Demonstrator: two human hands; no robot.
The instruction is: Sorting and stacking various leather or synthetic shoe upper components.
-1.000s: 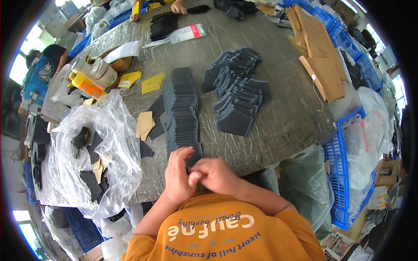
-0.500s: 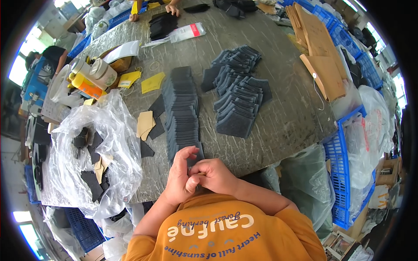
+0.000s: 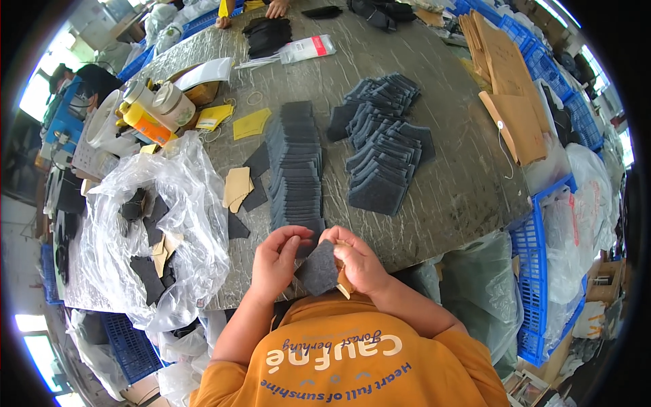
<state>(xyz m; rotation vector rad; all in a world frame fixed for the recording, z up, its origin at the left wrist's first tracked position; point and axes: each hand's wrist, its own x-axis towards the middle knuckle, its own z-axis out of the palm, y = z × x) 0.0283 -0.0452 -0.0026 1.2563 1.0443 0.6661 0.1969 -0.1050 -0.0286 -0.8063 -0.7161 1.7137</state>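
In front of my chest, my right hand grips a dark grey fabric piece together with a tan piece, whose edge shows beneath the fingers. My left hand is beside it, thumb and fingertips pinched near the fabric's left edge; what lies between them is hidden. Just beyond both hands, a long overlapping row of dark grey pieces runs away from me on the table. To its right lies a fanned pile of similar pieces. Tan pieces and loose dark scraps lie left of the row.
A clear plastic bag with scraps covers the left table edge. Jars and an orange-yellow bottle stand beyond it. Brown paper and a blue crate are at the right. A co-worker's hand rests at the far edge.
My hands have moved apart, and the dark grey piece with the tan piece now shows in my right hand. The view has shifted slightly, so the table things appear further right.
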